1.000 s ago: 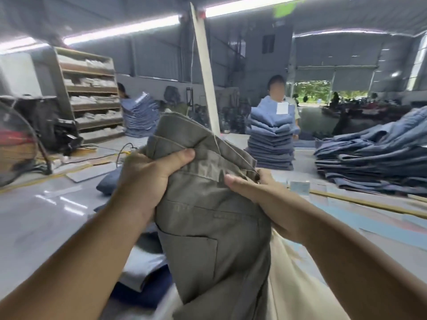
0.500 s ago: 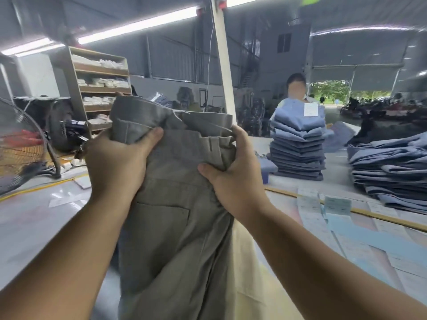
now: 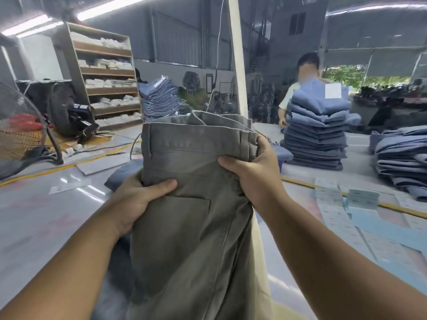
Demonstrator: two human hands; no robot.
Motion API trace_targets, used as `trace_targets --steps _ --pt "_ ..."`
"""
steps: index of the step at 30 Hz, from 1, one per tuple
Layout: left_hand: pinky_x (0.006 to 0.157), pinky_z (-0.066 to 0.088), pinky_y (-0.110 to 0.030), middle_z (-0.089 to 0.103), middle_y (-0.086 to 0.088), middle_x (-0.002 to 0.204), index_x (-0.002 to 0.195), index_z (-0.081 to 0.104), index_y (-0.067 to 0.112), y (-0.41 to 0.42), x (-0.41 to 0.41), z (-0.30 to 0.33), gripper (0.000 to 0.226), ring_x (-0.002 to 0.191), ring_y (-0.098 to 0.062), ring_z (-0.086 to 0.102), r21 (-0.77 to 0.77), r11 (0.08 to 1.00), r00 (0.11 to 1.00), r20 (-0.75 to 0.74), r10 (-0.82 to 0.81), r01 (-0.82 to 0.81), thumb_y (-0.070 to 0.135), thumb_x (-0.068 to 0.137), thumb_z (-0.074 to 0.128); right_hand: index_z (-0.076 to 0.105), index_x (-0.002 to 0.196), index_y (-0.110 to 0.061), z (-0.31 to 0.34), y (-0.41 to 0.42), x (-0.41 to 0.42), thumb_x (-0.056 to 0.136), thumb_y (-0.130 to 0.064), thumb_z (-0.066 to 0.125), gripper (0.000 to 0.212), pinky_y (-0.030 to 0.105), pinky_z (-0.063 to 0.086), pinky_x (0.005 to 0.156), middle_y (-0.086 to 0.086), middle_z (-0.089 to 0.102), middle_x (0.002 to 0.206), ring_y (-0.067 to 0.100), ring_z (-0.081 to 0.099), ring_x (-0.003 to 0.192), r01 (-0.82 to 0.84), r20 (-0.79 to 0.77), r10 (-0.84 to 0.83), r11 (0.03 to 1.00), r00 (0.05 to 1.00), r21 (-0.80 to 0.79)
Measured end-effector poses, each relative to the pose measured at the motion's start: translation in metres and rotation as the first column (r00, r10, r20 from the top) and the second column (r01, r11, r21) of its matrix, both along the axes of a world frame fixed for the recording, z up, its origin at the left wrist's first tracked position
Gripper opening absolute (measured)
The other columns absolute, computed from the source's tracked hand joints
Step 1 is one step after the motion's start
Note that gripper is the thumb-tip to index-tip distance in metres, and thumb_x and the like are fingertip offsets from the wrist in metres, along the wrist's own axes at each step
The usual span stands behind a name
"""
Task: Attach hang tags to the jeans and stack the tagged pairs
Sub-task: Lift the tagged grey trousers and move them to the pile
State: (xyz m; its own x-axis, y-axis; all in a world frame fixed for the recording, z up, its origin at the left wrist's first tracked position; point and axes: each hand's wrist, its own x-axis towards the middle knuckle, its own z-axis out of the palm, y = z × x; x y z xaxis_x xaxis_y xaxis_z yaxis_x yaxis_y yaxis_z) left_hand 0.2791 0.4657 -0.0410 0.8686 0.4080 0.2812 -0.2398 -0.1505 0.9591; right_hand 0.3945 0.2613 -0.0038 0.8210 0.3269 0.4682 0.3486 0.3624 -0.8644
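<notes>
I hold a pair of olive-grey jeans (image 3: 191, 227) upright in front of me, waistband at the top and back pocket facing me. My left hand (image 3: 138, 199) grips the left side just below the waistband, thumb across the fabric. My right hand (image 3: 251, 169) grips the right edge of the waistband, fingers curled round it. A thin white string runs from the waistband up past the pole. Paper hang tags (image 3: 362, 199) lie in rows on the table at the right. A tall stack of folded blue jeans (image 3: 316, 132), with a white tag on top, stands behind my right hand.
A white pole (image 3: 238, 65) rises behind the jeans. Another blue stack (image 3: 404, 158) sits at far right, one more (image 3: 159, 98) at the back. A person (image 3: 300, 84) stands behind the tall stack. A fan (image 3: 20, 132) is at left, shelves (image 3: 104, 75) behind it.
My left hand has slid down from the waistband's top corner to just above the pocket. The waistband now stands straighter and flatter. The view has shifted slightly left.
</notes>
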Motion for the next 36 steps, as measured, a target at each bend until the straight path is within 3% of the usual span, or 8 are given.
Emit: trace_targets --steps 3,7,14,20,26,30,33,36 --pt "0.080 0.056 -0.034 0.077 0.005 0.096 0.093 0.076 0.039 -0.018 0.000 0.010 0.043 0.090 -0.013 0.074 0.130 0.986 0.994 0.003 0.105 -0.104 0.047 0.054 0.092 0.060 0.110 -0.018 -0.005 -0.012 0.000 0.073 -0.002 0.079 0.045 0.049 0.056 0.089 0.002 0.073 0.103 0.023 0.069 0.098 0.113 0.009 -0.113 0.987 0.994 -0.118" --pt "0.082 0.052 -0.032 0.073 0.025 0.085 0.081 0.071 0.055 -0.032 -0.001 0.022 0.017 0.083 0.002 0.069 0.306 0.891 0.942 0.093 0.324 -0.336 0.046 0.072 0.083 0.058 0.095 -0.028 -0.002 -0.021 -0.014 0.072 -0.020 0.078 0.031 0.037 0.048 0.089 -0.006 0.051 0.101 0.020 0.052 0.100 0.470 0.264 -0.405 0.838 0.876 -0.277" --pt "0.082 0.052 -0.037 0.073 0.023 0.077 0.076 0.074 0.048 -0.030 -0.010 0.070 0.016 0.077 0.001 0.066 0.181 0.851 0.839 0.355 0.412 -0.494 0.061 0.068 0.070 0.054 0.114 -0.007 0.008 -0.021 -0.028 0.080 0.001 0.075 0.041 0.036 0.057 0.071 0.018 0.070 0.100 0.028 0.069 0.085 -0.124 -0.232 0.142 0.988 0.962 0.089" --pt "0.075 0.049 -0.014 0.070 0.030 0.079 0.080 0.072 0.042 -0.020 0.002 0.104 0.022 0.082 0.012 0.064 0.171 0.763 0.725 0.490 0.483 -0.624 0.064 0.076 0.069 0.058 0.113 -0.006 0.010 0.009 -0.030 0.070 0.004 0.075 0.048 0.036 0.058 0.080 0.017 0.071 0.101 0.027 0.068 0.086 -0.384 -0.203 0.418 0.904 0.886 0.186" --pt "0.084 0.043 -0.032 0.070 -0.014 0.114 0.112 0.068 0.014 0.013 0.032 0.073 0.041 0.107 -0.024 0.065 0.395 0.690 0.790 0.205 0.577 -0.607 0.049 0.091 0.064 0.055 0.116 -0.034 -0.011 0.037 -0.010 0.070 -0.022 0.072 0.051 0.043 0.053 0.094 -0.002 0.070 0.114 0.017 0.066 0.107 -0.021 0.048 0.029 0.984 0.998 -0.175" --pt "0.092 0.041 -0.041 0.060 -0.028 0.128 0.127 0.060 0.005 0.021 0.046 0.016 0.052 0.118 -0.042 0.055 0.593 0.699 0.736 -0.247 0.630 -0.400 0.047 0.095 0.058 0.046 0.132 -0.027 -0.049 0.033 -0.003 0.070 -0.044 0.070 0.068 0.040 0.047 0.100 -0.001 0.063 0.125 0.022 0.058 0.118 0.068 0.077 -0.024 0.767 0.997 -0.639" --pt "0.093 0.042 -0.043 0.059 -0.029 0.126 0.126 0.059 0.003 0.019 0.049 0.001 0.054 0.118 -0.045 0.054 0.626 0.651 0.703 -0.222 0.676 -0.429 0.047 0.096 0.055 0.037 0.135 -0.022 -0.058 0.036 -0.005 0.076 -0.023 0.063 0.065 0.031 0.043 0.095 0.004 0.057 0.124 0.024 0.052 0.115 0.227 0.255 -0.051 0.648 0.965 -0.727" --pt "0.084 0.042 -0.042 0.062 -0.031 0.118 0.118 0.061 -0.002 0.013 0.053 0.013 0.052 0.110 -0.046 0.056 0.617 0.581 0.699 -0.068 0.711 -0.531 0.045 0.096 0.056 0.047 0.119 -0.018 -0.049 0.035 -0.003 0.072 -0.001 0.053 0.050 0.030 0.044 0.084 -0.001 0.057 0.107 0.017 0.054 0.102 0.253 0.253 -0.117 0.752 0.960 -0.609"
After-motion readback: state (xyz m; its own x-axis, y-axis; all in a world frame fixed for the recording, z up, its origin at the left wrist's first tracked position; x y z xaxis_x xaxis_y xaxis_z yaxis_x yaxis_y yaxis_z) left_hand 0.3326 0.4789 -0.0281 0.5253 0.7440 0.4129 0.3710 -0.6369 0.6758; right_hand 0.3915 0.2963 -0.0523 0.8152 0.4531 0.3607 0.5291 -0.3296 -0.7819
